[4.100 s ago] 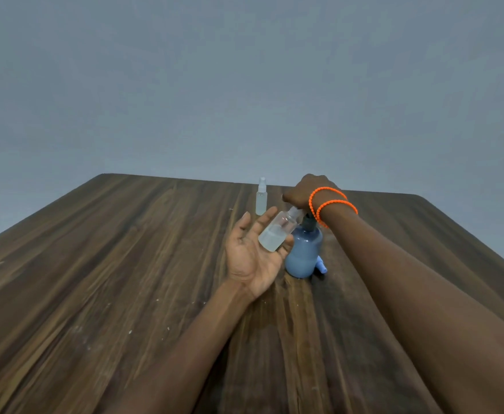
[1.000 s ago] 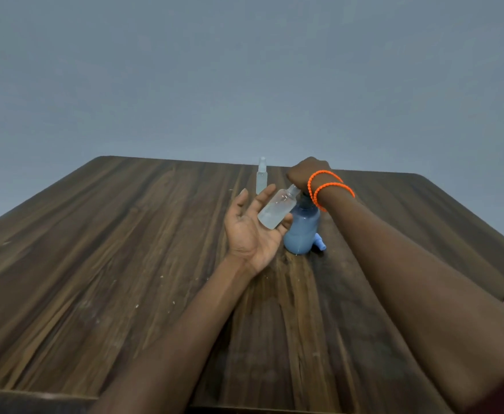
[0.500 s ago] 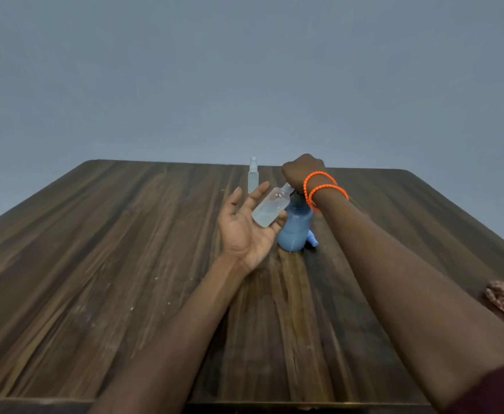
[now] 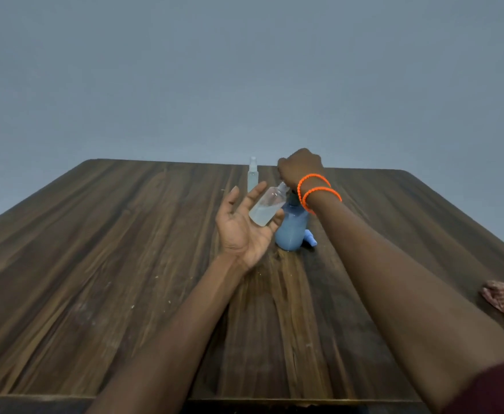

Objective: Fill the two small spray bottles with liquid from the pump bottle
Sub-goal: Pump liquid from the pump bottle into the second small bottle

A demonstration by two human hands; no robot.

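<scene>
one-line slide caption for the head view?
Left hand tilts a part-filled spray bottle at the blue pump bottle while the right hand covers the pump.

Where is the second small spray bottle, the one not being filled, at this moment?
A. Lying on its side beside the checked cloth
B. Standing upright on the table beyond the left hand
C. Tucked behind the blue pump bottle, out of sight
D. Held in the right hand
B. The capped spray bottle stands upright on the table beyond the left hand, which cradles the tilted open bottle against the pump bottle.

No readable text, label or number anywhere.
</scene>
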